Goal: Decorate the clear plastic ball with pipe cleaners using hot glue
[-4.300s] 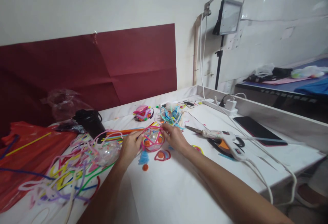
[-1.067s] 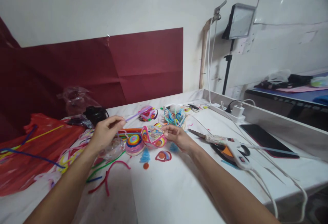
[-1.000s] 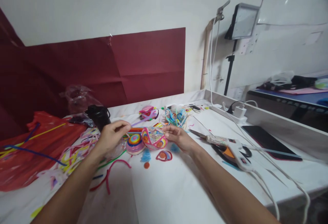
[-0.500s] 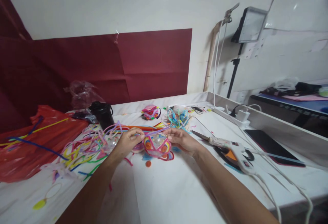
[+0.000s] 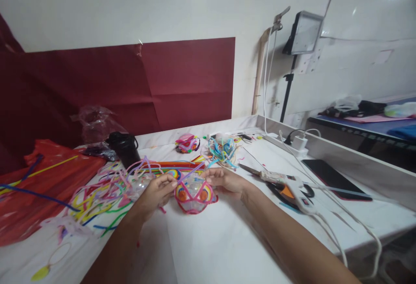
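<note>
A clear plastic ball (image 5: 194,208) trimmed with pink and red pipe cleaners is held just over the white table between my hands. Two orange discs ringed with rainbow strips face me on its front. My left hand (image 5: 158,192) is closed at the ball's left side, pinching the lower end of a purple pipe cleaner (image 5: 193,171) that slants up behind the ball. The thumb and fingers of my right hand (image 5: 225,181) grip the ball's upper right edge. The far side of the ball and some fingertips are hidden.
Loose pipe cleaners (image 5: 94,193) and a red plastic bag (image 5: 45,188) lie left, near a black bottle (image 5: 124,149). Two decorated bundles, one pink (image 5: 187,144) and one blue (image 5: 223,148), sit behind. Scissors (image 5: 251,170), a glue gun (image 5: 297,193) with cable and a phone (image 5: 334,179) are right.
The ball has turned so that both orange discs face me, and it sits a little lower. My left hand has come down beside it. The whole view has shifted slightly.
</note>
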### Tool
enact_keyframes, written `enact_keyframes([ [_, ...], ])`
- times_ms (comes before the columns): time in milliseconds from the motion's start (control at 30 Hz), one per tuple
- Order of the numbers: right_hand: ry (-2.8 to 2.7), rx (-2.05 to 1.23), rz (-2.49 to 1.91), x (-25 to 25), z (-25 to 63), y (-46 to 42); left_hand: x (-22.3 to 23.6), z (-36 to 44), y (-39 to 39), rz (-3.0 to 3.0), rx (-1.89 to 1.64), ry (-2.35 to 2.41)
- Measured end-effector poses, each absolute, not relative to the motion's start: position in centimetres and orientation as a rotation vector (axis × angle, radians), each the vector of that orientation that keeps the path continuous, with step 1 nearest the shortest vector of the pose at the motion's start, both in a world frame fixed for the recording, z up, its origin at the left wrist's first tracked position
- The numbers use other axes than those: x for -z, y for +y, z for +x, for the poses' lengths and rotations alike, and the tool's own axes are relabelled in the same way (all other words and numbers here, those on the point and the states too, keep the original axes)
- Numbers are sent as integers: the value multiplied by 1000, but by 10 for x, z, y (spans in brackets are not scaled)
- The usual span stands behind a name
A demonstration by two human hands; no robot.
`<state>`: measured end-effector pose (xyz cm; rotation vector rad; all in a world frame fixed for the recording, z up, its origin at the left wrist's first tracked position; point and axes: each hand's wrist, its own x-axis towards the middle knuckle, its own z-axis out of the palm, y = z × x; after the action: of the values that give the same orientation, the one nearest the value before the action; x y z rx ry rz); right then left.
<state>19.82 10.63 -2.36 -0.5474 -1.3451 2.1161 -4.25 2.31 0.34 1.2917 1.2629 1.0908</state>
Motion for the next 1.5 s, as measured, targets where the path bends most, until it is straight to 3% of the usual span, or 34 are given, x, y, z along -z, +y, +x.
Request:
enact_keyframes([
  [400, -1403, -2137, -670, 36, 210, 83, 19, -52, 21, 1350, -802, 1147],
  [1500, -1409, -1695, -545, 25, 214, 65, 16, -44, 18, 1439, -781, 1220],
])
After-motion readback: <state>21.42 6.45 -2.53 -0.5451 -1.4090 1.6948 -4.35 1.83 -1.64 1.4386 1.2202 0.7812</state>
